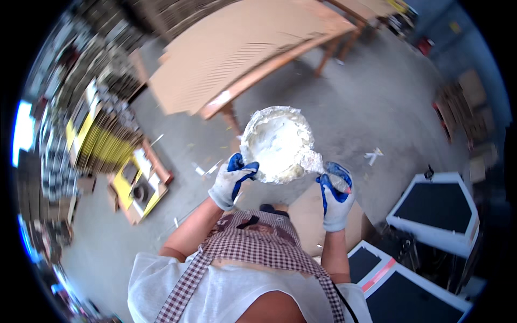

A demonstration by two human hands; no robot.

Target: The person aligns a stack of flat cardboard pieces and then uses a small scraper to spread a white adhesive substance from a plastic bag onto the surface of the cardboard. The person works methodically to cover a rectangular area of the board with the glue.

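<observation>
White paste cakes the bowl (277, 142) I hold before my chest: my left hand (232, 185) is clamped on its rim at seven o'clock, my right hand (335, 196) closed on a paste-coated tool (318, 161) at four o'clock. I should keep it level, scraping inward, clear of the cardboard-stacked table (237, 54) at twelve o'clock.

Centre: white paste-coated bowl (277, 142). Left hand (232, 180) and right hand (336, 196): white gloves with blue palms. Bottom: brown-and-white checked apron (258, 250) over white shirt (215, 293). Grey floor (371, 102); tan boards (237, 48), upper centre.
</observation>
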